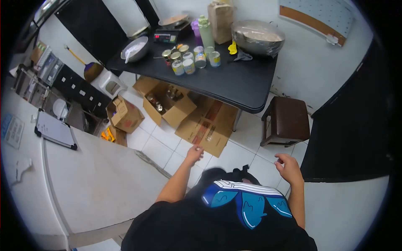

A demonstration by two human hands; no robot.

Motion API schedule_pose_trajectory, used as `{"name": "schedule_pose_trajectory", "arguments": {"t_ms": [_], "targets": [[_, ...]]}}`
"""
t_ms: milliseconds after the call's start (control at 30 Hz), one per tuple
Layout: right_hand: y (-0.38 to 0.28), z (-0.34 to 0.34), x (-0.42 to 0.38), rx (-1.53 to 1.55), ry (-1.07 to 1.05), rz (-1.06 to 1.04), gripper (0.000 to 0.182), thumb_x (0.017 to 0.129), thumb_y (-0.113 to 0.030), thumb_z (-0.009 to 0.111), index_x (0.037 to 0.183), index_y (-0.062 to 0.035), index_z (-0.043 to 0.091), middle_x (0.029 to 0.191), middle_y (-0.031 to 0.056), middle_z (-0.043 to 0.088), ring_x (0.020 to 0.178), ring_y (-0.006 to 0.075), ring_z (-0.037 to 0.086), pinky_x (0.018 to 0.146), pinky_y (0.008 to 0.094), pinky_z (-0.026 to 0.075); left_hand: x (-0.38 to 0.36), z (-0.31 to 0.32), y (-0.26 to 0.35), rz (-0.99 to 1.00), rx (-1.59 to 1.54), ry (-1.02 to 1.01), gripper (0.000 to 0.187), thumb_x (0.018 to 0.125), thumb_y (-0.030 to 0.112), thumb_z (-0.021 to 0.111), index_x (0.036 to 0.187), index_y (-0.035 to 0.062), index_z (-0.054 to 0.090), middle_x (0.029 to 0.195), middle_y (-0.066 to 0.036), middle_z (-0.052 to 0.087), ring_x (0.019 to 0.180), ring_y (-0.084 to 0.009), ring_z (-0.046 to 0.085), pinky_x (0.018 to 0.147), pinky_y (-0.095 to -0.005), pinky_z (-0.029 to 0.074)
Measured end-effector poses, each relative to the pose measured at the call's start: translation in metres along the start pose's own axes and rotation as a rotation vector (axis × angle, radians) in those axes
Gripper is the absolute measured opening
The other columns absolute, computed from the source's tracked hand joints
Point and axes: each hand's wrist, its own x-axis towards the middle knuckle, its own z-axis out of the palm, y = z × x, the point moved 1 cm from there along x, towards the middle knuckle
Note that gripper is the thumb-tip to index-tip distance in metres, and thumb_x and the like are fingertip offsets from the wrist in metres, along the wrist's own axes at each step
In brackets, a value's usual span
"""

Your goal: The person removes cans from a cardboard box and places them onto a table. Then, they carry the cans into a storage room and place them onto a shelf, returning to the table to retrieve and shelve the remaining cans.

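My left hand (194, 154) hangs in front of my body, fingers loosely bent and nothing held; in the view it lies over the floor by a flattened cardboard sheet (224, 125). Off to the right, my right hand (289, 167) is raised with bent fingers apart from the thumb, also holding nothing. The brown padded stool (289, 118) is the nearest thing to it. Ahead stands a black table (247, 79) bearing several cans (189, 65), a large steel bowl (258, 38) with a plastic-like cover, and a smaller bowl (141, 45) with a white utensil.
Under the table sits an open cardboard box (180, 115) with jars or cans. A smaller carton (124, 115) and white stool (109, 82) stand left. The table also holds a scale (165, 37), green bottle (205, 31) and paper bag (220, 21). A whiteboard (54, 127) is at left.
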Motion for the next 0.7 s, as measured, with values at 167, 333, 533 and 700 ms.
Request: {"name": "schedule_pose_trajectory", "arguments": {"t_ms": [167, 333, 533, 700], "targets": [[-0.016, -0.026, 0.090, 0.054, -0.203, -0.093, 0.025, 0.076, -0.013, 0.064, 0.100, -0.0045, 0.062, 0.085, 0.0144, 0.062, 0.083, 0.0318, 0.060, 0.075, 0.0385, 0.047, 0.061, -0.009, 0.071, 0.375, 0.272, 0.175, 0.027, 0.082, 0.020, 0.063, 0.105, 0.0056, 0.059, 0.086, -0.010, 0.064, 0.068, -0.0198, 0.062, 0.060, -0.0297, 0.049], [-0.013, -0.032, 0.185, -0.010, -0.135, -0.097, 0.025, 0.076, -0.012, 0.065, 0.099, -0.0052, 0.062, 0.086, 0.0142, 0.062, 0.082, 0.0320, 0.060, 0.074, 0.0390, 0.047, 0.121, -0.032, 0.207, 0.741, 0.689, 0.432, 0.028, 0.076, 0.017, 0.066, 0.101, 0.0044, 0.061, 0.097, -0.014, 0.063, 0.088, -0.0330, 0.058, 0.075, -0.0411, 0.047], [-0.042, -0.008, 0.268, 0.001, -0.185, -0.045, 0.025, 0.076, -0.010, 0.065, 0.099, -0.0033, 0.062, 0.084, 0.0152, 0.063, 0.079, 0.0311, 0.062, 0.071, 0.0379, 0.048, 0.251, -0.072, 0.351, 0.825, 0.883, 0.579, 0.024, 0.078, 0.021, 0.064, 0.100, 0.0100, 0.062, 0.099, -0.009, 0.060, 0.100, -0.0292, 0.052, 0.081, -0.0445, 0.042], [-0.078, -0.001, 0.326, 0.038, -0.225, 0.050, 0.026, 0.075, -0.007, 0.065, 0.101, -0.0022, 0.063, 0.089, 0.0166, 0.064, 0.082, 0.0297, 0.063, 0.074, 0.0360, 0.049, 0.346, -0.076, 0.422, 0.564, 0.930, 0.450, 0.043, 0.077, 0.036, 0.068, 0.107, 0.0074, 0.059, 0.099, -0.011, 0.064, 0.096, -0.0303, 0.059, 0.079, -0.0436, 0.047]]}}
